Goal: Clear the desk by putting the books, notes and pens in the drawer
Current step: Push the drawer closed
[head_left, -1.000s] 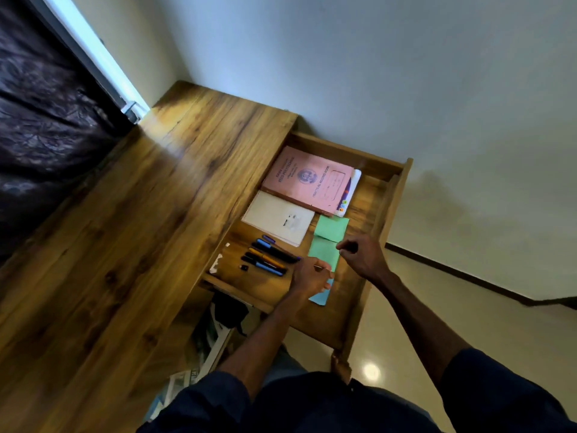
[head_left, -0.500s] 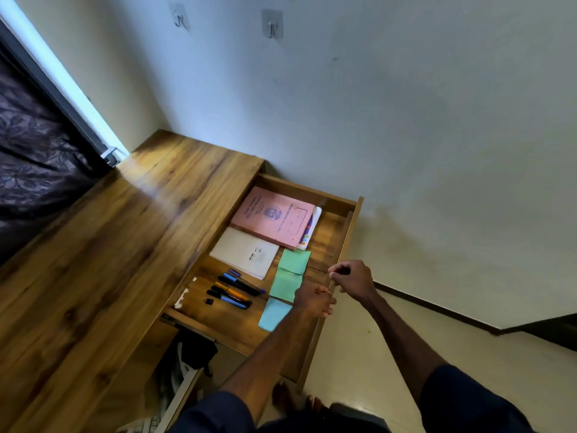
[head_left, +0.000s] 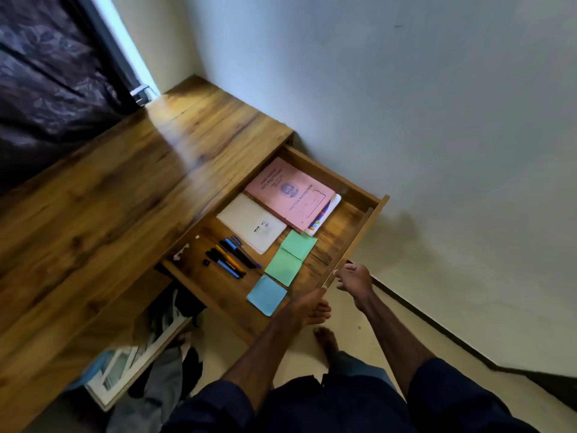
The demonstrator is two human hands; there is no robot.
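The wooden drawer (head_left: 359,237) stands pulled out from the desk (head_left: 125,198). Inside lie a pink record book (head_left: 290,192) on a white one, a cream notebook (head_left: 249,221), several pens (head_left: 232,256), two green notes (head_left: 288,257) and a blue note (head_left: 267,295). My left hand (head_left: 307,303) is at the near end of the drawer's front panel; motion blur hides its fingers. My right hand (head_left: 354,278) hovers just outside that panel with its fingers loosely spread, the fingertips at the panel's top edge and holding nothing.
A white wall runs close behind the drawer's far side. Under the desk sits a shelf with papers and dark clothes (head_left: 162,345). A dark curtain (head_left: 46,73) hangs at the left. My bare foot (head_left: 326,339) stands on the floor below the drawer.
Both hands have drawn back out of the drawer to its front panel. The blue note, which my left hand covered, now lies in full view. The camera has shifted.
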